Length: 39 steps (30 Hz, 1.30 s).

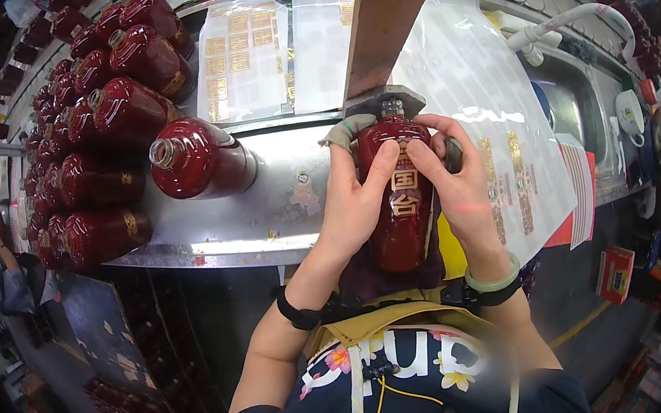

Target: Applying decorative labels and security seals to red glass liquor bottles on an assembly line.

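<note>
My left hand [348,193] and my right hand [461,172] are both closed around the sides of one dark red bottle [402,235], I think so that it cannot roll while both thumbs press its front, where I see two large gold marks [405,191]. It lies inclined before me, base toward my body, probably so the front faces my eyes. One more bottle [209,162] stands alone on the steel bench [287,187], apart from my left hand, perhaps for easy reach. Farther left there is a group of bottles [100,181], too crowded for exact counting. Of label sheets I count three: two narrow sheets [254,84] at the far side and one wide sheet [464,83] at right, laid flat maybe to keep the labels visible
</note>
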### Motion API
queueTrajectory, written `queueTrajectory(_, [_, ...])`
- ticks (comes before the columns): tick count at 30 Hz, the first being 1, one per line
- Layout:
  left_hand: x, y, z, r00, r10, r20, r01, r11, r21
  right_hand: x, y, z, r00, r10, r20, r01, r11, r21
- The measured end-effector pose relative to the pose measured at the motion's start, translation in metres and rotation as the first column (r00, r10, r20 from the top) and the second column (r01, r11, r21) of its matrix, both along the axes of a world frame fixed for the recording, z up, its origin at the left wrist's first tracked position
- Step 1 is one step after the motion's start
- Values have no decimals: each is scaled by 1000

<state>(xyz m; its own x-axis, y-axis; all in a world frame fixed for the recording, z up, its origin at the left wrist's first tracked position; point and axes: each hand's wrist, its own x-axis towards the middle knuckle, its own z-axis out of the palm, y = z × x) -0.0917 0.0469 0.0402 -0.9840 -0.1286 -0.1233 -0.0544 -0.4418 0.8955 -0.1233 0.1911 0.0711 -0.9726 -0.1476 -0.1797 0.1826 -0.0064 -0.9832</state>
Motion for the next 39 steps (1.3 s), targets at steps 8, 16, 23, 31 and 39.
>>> queueTrajectory(8, [7, 0, 1, 998, 37, -42, -45, 973, -225, -19, 19, 29, 776, 181, -604, 145, 881, 451])
queueTrajectory(16, [5, 5, 0, 999, 35, -6, -36, 974, -222, -47, 1, 60, 382, 677, -629, 78, 654, 752])
queueTrajectory(23, [3, 6, 7, 1000, 23, -7, -24, 983, -181, -68, 3, 58, 333, 716, -613, 124, 611, 782])
queueTrajectory(31, [-3, -9, 9, 998, -40, 44, 38, 998, 42, -43, 11, 40, 923, 174, -344, -102, 971, 216])
queueTrajectory(39, [-8, -4, 0, 998, -37, -52, 35, 999, -37, -18, 7, -1, 994, 104, -24, -102, 993, 64])
